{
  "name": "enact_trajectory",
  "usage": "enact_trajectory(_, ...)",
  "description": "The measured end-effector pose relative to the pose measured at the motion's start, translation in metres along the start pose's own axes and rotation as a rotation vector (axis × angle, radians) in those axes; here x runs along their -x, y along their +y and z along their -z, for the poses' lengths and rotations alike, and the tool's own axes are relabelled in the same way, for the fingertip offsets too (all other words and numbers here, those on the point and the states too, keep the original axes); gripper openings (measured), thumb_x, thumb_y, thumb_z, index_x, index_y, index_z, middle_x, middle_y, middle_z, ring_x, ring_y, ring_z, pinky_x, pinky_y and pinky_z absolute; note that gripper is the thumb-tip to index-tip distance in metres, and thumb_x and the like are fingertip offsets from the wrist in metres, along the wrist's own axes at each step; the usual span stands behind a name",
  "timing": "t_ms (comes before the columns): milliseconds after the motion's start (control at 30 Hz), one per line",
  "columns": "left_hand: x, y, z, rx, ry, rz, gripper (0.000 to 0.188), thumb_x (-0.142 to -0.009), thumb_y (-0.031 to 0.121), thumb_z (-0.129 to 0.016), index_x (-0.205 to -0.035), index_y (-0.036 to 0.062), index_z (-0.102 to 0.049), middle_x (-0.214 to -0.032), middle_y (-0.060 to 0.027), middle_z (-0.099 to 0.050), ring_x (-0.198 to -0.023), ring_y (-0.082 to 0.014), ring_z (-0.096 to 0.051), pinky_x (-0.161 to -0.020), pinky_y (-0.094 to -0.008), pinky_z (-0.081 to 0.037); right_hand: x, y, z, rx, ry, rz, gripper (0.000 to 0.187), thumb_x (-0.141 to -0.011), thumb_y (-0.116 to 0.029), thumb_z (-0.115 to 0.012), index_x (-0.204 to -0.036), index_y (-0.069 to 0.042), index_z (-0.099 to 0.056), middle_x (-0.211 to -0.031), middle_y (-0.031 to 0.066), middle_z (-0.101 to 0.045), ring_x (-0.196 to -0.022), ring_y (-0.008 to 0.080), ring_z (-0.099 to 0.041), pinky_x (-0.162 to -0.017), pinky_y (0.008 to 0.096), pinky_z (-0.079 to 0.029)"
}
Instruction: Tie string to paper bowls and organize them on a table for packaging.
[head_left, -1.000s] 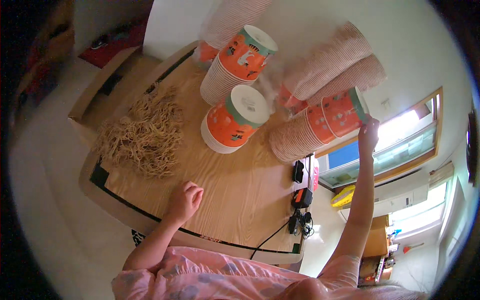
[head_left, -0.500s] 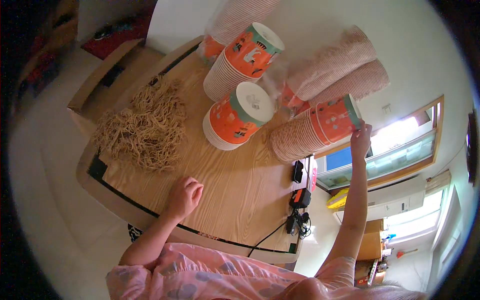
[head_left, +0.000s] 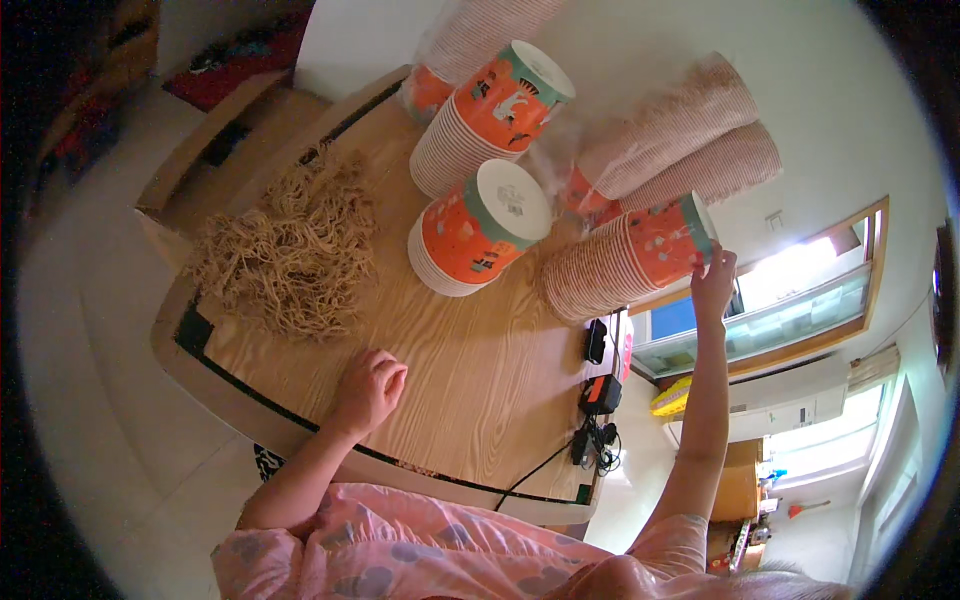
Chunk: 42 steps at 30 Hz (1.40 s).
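Observation:
At the right, my right hand has its fingers closed on the green base edge of an orange paper cup. That cup sits upside down on top of a tall nested stack of paper cups. My left hand rests on the table near its front edge, fingers curled in, nothing visible in them. A shorter stack of upside-down orange cups stands mid-table, and a taller cup stack is behind it. Left of these lies a loose heap of tan shredded paper or string.
More cup stacks in clear plastic stand along the wall, another wrapped stack at the back. A black adapter and coiled cables lie at the table's right edge, beside a small black object. A window is beyond.
The top cup on the right stack has gone down onto the cups below, and my right hand has moved slightly left with it. My left hand has stayed in place.

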<state>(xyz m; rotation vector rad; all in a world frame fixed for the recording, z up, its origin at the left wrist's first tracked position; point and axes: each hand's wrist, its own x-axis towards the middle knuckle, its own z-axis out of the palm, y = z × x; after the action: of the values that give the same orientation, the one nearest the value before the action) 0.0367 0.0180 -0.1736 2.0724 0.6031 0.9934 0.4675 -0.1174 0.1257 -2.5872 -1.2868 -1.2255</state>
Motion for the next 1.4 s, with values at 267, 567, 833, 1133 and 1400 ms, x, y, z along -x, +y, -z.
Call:
enact_trajectory(267, 0.005, -0.009, -0.01, 0.015, 0.032, 0.027, 0.007, -0.073, 0.008, -0.064, -0.077, 0.0065, -0.058, -0.079, -0.0071, -0.057, -0.074, -0.0271, -0.056, -0.065, -0.0379, -0.046, 0.008, 0.002, 0.003, -0.053, -0.101, 0.106, 0.081, -0.057, -0.009, -0.077, -0.126, -0.009, -0.033, -0.112, 0.018, -0.039, -0.104, 0.0386, -0.044, -0.087, 0.0451, -0.041)
enact_trajectory(567, -0.006, 0.007, 0.005, -0.016, 0.019, 0.035, 0.004, -0.074, 0.008, -0.063, -0.076, 0.0063, -0.06, -0.079, -0.0067, -0.058, -0.078, -0.026, -0.055, -0.07, -0.0369, -0.045, -0.022, 0.043, 0.01, -0.122, -0.29, 0.24, 0.091, -0.06, -0.029, -0.08, -0.134, -0.013, -0.031, -0.113, 0.018, -0.045, -0.104, 0.0364, -0.046, -0.087, 0.0466, -0.04)
enact_trajectory(833, -0.006, 0.007, -0.008, 0.037, -0.015, 0.063, 0.004, -0.074, 0.01, -0.064, -0.076, 0.0072, -0.061, -0.077, -0.0069, -0.058, -0.077, -0.0265, -0.056, -0.067, -0.0375, -0.046, -0.03, 0.002, 0.007, -0.188, -0.14, 0.119, 0.041, -0.082, -0.036, -0.058, -0.116, -0.013, -0.055, -0.098, 0.0182, -0.062, -0.089, 0.0372, -0.059, -0.074, 0.0431, -0.048)
enact_trajectory(1133, -0.124, 0.091, -0.096, 0.267, -0.095, -0.258, 0.01, -0.076, 0.01, -0.065, -0.085, 0.0054, -0.062, -0.079, -0.0094, -0.061, -0.075, -0.027, -0.059, -0.065, -0.0358, -0.047, -0.024, 0.002, 0.017, -0.082, -0.152, 0.13, 0.034, -0.082, -0.027, -0.054, -0.114, -0.018, -0.052, -0.094, 0.0147, -0.062, -0.081, 0.0349, -0.061, -0.072, 0.0446, -0.049)
enact_trajectory(1400, -0.258, 0.134, -0.176, 0.439, -0.109, -0.069, 0.015, -0.076, 0.018, -0.064, -0.085, 0.0065, -0.062, -0.079, -0.0124, -0.061, -0.072, -0.0305, -0.06, -0.064, -0.0409, -0.047, -0.02, -0.006, 0.011, 0.02, -0.15, 0.034, 0.032, -0.081, -0.024, -0.053, -0.112, -0.014, -0.052, -0.093, 0.0134, -0.062, -0.08, 0.033, -0.061, -0.075, 0.0445, -0.048)
